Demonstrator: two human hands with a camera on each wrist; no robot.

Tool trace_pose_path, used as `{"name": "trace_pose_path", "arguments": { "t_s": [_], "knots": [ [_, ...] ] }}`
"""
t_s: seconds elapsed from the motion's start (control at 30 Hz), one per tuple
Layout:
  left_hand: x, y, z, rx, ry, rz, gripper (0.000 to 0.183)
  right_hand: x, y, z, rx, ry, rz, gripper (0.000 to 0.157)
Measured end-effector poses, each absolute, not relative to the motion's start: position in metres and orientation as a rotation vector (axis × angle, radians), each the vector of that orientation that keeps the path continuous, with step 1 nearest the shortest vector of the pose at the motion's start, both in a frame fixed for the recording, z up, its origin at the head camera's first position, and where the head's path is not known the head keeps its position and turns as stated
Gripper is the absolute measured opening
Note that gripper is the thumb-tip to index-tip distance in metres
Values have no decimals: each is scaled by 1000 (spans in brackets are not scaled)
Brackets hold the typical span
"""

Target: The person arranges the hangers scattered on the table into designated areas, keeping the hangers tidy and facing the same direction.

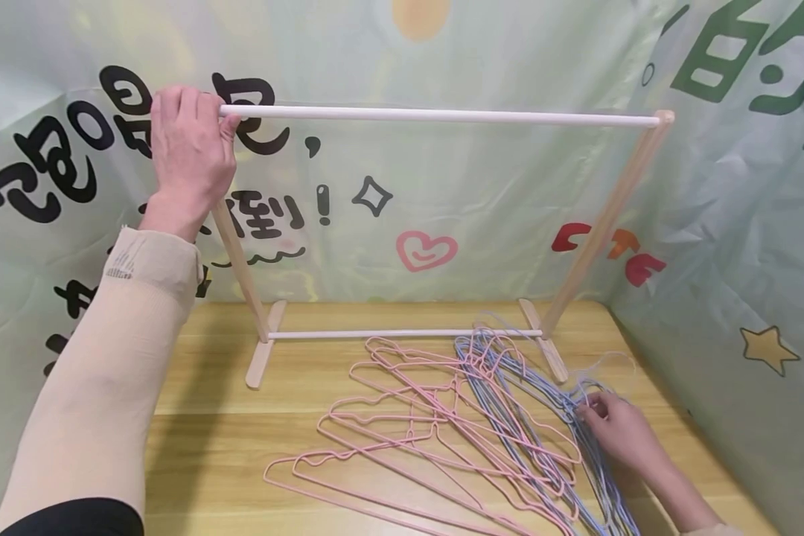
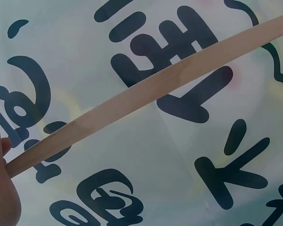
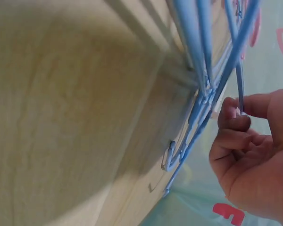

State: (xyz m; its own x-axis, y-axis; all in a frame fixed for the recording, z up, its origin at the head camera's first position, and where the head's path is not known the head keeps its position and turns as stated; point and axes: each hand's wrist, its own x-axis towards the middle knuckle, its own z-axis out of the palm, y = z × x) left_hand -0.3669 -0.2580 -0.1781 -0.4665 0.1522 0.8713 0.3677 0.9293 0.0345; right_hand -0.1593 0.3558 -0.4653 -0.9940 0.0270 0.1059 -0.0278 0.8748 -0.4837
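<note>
- At the upper left corner of the small garment rack [image 1: 435, 115], the person's left hand [image 1: 194, 145] is clamped over the rail's end and the post top, presumably to steady such a light frame against tipping.
- Down on the tabletop [image 1: 254, 428], the rack stands on two flat wooden feet, set crosswise under the posts, which seems meant to keep it upright; a thin lower rod [image 1: 388, 333] braces the posts apart.
- Off to the right, the right hand [image 1: 619, 432] has its fingertips pinched together on one wire of a blue hanger [image 3: 241, 89], a light hold that looks suited to picking out a single piece.
- Beside and under that hand lie the other blue hangers [image 1: 566, 402], bunched close, so they may well snag one another.
- Left of them sprawl pink wire hangers [image 1: 435, 425], fanned and overlapping the blue ones, in front of the rack.
</note>
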Motion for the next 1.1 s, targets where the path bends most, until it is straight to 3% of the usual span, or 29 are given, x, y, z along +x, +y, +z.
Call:
{"name": "trace_pose_path", "arguments": {
  "t_s": [0.37, 0.8, 1.1],
  "knots": [
    [-366, -257, -176, -375, -2076, -290, 59, -163, 359, -448, -29, -2830, 876, 41],
    [-366, -257, -175, -368, -2079, -291, 59, -171, 354, -409, 115, -2601, 348, 18],
    [-362, -255, -173, -367, -2108, -290, 61, -179, 352, -408, 168, -2434, 346, 18]
  ]
}}
